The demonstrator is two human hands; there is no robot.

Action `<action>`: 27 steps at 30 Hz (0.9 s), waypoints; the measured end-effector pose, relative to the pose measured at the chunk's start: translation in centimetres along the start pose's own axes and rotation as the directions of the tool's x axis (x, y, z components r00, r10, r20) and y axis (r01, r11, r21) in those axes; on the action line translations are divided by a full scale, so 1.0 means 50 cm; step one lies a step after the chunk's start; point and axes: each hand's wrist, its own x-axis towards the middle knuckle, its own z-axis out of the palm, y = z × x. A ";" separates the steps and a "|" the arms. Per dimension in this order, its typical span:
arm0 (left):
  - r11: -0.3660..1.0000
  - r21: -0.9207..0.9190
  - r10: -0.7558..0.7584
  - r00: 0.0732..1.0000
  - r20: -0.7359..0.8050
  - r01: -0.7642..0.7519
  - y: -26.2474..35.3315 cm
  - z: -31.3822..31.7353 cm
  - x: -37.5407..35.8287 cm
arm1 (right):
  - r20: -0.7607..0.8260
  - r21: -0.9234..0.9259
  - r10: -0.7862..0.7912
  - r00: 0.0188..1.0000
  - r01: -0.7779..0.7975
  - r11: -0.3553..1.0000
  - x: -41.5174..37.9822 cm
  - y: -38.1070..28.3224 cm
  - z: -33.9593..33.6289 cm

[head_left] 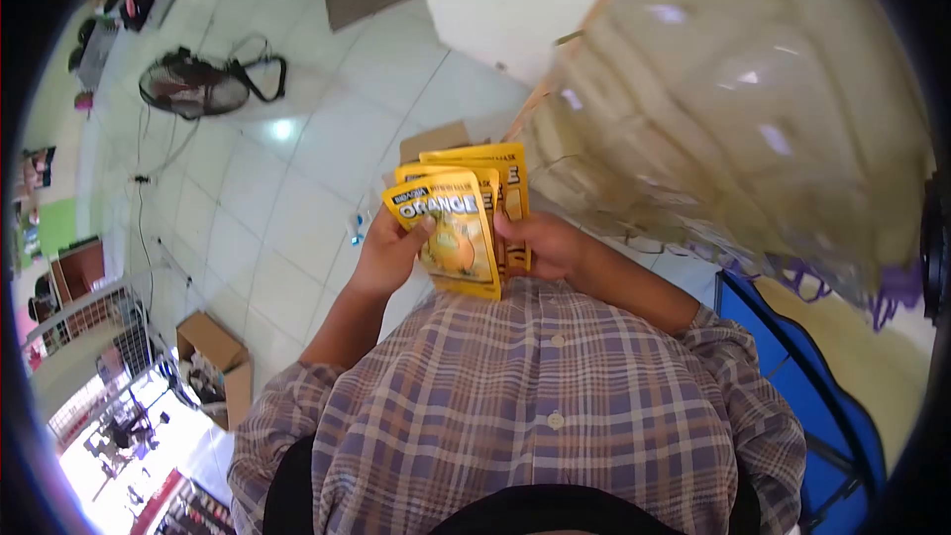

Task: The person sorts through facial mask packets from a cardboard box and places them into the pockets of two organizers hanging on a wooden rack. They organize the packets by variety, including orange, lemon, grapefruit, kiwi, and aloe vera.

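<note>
In front of my chest I hold several yellow sheet mask packets fanned out in a small stack. The front packet [456,243] reads "ORANGE" and pictures an orange. My left hand [391,250] grips its left edge, thumb lying on the front. On the other side, my right hand [540,241] is closed on the packets behind [513,200], whose faces are mostly covered by the front one. The fingers of both hands are largely hidden behind the stack. Just beyond the packets shows a brown cardboard box [436,142], partly blocked from sight.
A large clear plastic bag of pale contents [733,89] bulges at the right. Below it stands a blue folding frame [792,416]. A black floor fan [198,84] and its cord lie on the tiled floor at the left, above an open cardboard box [213,357].
</note>
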 end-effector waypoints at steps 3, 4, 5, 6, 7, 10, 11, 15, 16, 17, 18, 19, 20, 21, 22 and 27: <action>0.934 0.114 0.321 0.936 0.143 -0.337 0.063 0.018 0.008 | 0.013 0.005 -0.152 0.988 0.152 0.988 -0.027 -0.023 0.034; 0.945 0.119 0.290 0.949 0.121 -0.304 0.077 0.018 0.010 | 0.024 -0.012 -0.185 0.982 0.185 0.983 -0.045 -0.033 0.045; 0.956 0.122 0.256 0.962 0.099 -0.267 0.087 0.019 0.014 | 0.035 -0.034 -0.226 0.973 0.227 0.973 -0.059 -0.043 0.060; 0.921 0.060 0.375 0.919 0.119 -0.384 0.079 0.020 0.027 | -0.005 -0.072 -0.272 0.962 0.271 0.960 -0.071 -0.046 0.074; 0.909 0.059 0.400 0.904 0.150 -0.412 0.086 0.031 0.033 | -0.050 -0.112 -0.316 0.947 0.309 0.944 -0.084 -0.054 0.087; 0.876 -0.070 0.478 0.878 -0.008 -0.477 0.091 0.072 0.053 | -0.170 -0.194 -0.521 0.837 0.490 0.850 -0.079 -0.042 0.088; 0.878 -0.068 0.476 0.879 0.012 -0.474 0.088 0.078 0.064 | -0.177 -0.189 -0.534 0.827 0.504 0.843 -0.086 -0.041 0.083; 0.856 -0.160 0.506 0.860 0.062 -0.492 0.086 0.105 0.108 | -0.201 -0.007 -0.568 0.798 0.579 0.815 -0.110 -0.039 0.077; 0.845 -0.214 0.508 0.860 0.035 -0.490 0.094 0.113 0.119 | -0.173 0.114 -0.601 0.781 0.622 0.775 -0.118 -0.044 0.078; 0.831 -0.265 0.509 0.861 0.009 -0.489 0.098 0.119 0.127 | -0.174 0.107 -0.615 0.769 0.636 0.764 -0.121 -0.043 0.068; 0.846 -0.224 0.501 0.866 0.017 -0.484 0.102 0.124 0.134 | -0.153 0.114 -0.637 0.755 0.654 0.748 -0.126 -0.044 0.058; 0.843 -0.229 0.506 0.862 0.032 -0.486 0.104 0.131 0.144 | -0.133 0.122 -0.657 0.742 0.670 0.732 -0.131 -0.045 0.049; 0.848 -0.188 0.514 0.855 0.066 -0.495 0.103 0.140 0.156 | -0.135 0.118 -0.667 0.732 0.681 0.723 -0.135 -0.046 0.044; 0.853 -0.145 0.516 0.851 0.097 -0.501 0.106 0.152 0.157 | -0.145 0.102 -0.683 0.716 0.697 0.709 -0.138 -0.043 0.044; 0.854 -0.111 0.518 0.850 0.097 -0.508 0.111 0.176 0.149 | -0.154 0.086 -0.699 0.699 0.714 0.695 -0.143 -0.043 0.045; 0.767 -0.017 0.629 0.747 0.215 -0.641 0.115 0.224 0.149 | -0.251 -0.065 -0.741 0.622 0.753 0.654 -0.142 -0.036 0.049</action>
